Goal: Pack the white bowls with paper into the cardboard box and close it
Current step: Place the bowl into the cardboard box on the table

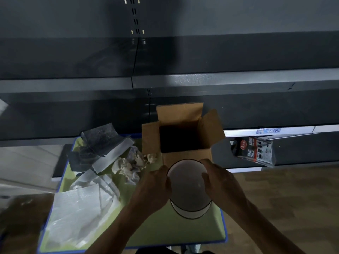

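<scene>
box (185,154) mouth open, flaps upright around it

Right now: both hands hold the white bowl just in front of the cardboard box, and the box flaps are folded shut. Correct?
No, one thing is off: in the head view the cardboard box has its flaps standing open, its dark inside showing. The rest holds: the left hand and right hand hold the white bowl just in front of it.
</scene>
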{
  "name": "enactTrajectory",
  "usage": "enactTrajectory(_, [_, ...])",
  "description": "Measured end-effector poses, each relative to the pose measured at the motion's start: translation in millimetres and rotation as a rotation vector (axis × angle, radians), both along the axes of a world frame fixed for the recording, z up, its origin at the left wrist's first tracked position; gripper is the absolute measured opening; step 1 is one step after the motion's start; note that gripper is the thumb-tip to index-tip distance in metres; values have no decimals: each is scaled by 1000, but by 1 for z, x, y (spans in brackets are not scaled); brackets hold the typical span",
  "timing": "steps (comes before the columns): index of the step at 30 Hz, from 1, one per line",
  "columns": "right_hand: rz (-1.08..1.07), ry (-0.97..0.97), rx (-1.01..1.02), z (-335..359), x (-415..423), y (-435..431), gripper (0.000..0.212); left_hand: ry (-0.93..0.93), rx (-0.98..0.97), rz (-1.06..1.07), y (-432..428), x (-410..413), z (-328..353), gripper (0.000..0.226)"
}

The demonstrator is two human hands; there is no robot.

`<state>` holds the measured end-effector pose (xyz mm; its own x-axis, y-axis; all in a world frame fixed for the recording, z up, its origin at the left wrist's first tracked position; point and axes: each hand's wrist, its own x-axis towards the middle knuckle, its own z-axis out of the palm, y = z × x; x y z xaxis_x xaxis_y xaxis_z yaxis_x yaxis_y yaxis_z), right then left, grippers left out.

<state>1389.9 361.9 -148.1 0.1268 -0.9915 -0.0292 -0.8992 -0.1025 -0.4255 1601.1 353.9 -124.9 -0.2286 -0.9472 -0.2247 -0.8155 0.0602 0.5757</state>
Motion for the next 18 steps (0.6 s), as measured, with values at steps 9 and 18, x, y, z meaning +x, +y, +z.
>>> enactTrajectory(9, [22,71,-56,-32,-5,19,41,-40,89,10,16,-8,-30,13])
enactTrajectory(18, [11,172,-36,-42,0,23,37,-174,-13,-42,17,-10,-50,17])
